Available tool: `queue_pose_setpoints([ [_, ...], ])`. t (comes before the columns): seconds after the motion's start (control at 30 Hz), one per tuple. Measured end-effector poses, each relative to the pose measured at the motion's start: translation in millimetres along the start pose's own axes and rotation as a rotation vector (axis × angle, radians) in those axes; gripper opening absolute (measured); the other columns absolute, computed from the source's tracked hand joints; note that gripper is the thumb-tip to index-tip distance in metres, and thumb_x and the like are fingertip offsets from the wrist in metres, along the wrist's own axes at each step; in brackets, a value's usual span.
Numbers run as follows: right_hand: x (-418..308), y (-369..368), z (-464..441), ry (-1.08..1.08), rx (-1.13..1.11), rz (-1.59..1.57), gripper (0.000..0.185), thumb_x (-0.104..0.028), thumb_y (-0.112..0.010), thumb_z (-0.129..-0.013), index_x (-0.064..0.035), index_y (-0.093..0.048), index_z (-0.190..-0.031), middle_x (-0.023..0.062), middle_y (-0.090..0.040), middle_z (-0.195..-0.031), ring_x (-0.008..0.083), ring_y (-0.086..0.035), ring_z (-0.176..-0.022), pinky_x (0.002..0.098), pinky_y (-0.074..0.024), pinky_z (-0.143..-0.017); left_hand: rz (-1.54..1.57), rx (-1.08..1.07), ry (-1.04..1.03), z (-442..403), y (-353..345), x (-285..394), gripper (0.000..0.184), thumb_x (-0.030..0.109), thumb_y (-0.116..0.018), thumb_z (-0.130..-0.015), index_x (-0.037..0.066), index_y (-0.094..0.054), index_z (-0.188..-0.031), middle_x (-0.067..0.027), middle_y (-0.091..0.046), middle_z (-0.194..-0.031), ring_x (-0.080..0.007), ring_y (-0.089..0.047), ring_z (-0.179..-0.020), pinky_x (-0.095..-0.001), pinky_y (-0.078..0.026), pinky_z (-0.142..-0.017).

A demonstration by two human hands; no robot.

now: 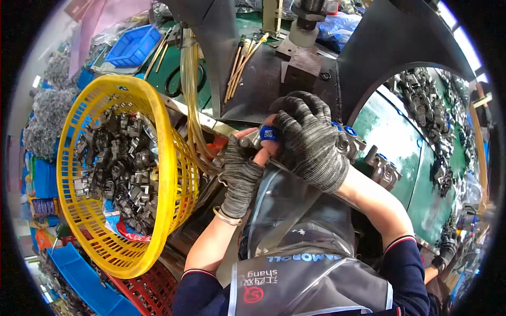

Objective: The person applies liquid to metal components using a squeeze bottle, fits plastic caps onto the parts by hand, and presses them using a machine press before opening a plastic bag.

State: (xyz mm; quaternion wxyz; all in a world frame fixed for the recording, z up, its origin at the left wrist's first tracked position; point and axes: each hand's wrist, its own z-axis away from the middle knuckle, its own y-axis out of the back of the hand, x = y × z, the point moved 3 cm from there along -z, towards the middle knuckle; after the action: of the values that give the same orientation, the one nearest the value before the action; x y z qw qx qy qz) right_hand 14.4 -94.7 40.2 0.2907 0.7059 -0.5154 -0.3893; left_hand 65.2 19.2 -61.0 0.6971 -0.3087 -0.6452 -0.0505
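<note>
My left hand (241, 176), in a grey knit glove with bare fingertips, is closed around a small metal part (250, 140). A round blue cap (268, 133) with a square printed code sits at that part's end. My right hand (312, 145), gloved in the same way, curls over the cap's right side, its fingers bent and closed at the part. What lies under its palm is hidden. Just right of it rests a metal casting (349, 142) with blue caps. Beyond that is a second casting (383, 169) with blue on it.
A yellow basket (167, 158) of metal parts stands at left. A press with a metal block (303, 68) rises ahead, with thin sticks (242, 66) beside it. A blue tray (133, 46) lies behind. Metal parts (424, 102) line the right. Another person's gloved hand (448, 248) shows lower right.
</note>
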Motion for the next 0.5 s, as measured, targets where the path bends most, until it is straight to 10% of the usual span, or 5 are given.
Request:
queue_pose_setpoints([
  [0.5, 0.0, -1.5, 0.1, -0.115, -0.042, 0.054, 0.03, -0.025, -0.066, -0.065, -0.0066, -0.058, -0.088, 0.0122, -0.053, -0.099, 0.0327, -0.047, -0.096, 0.0421, -0.0371, -0.081, -0.052, -0.018, 0.06, -3.2, 2.2, 2.2, 0.039, 0.008, -0.063, -0.073, 0.001, -0.044, -0.106, -0.0057, -0.052, -0.093, -0.0105, -0.05, -0.082, -0.0238, -0.042, -0.077],
])
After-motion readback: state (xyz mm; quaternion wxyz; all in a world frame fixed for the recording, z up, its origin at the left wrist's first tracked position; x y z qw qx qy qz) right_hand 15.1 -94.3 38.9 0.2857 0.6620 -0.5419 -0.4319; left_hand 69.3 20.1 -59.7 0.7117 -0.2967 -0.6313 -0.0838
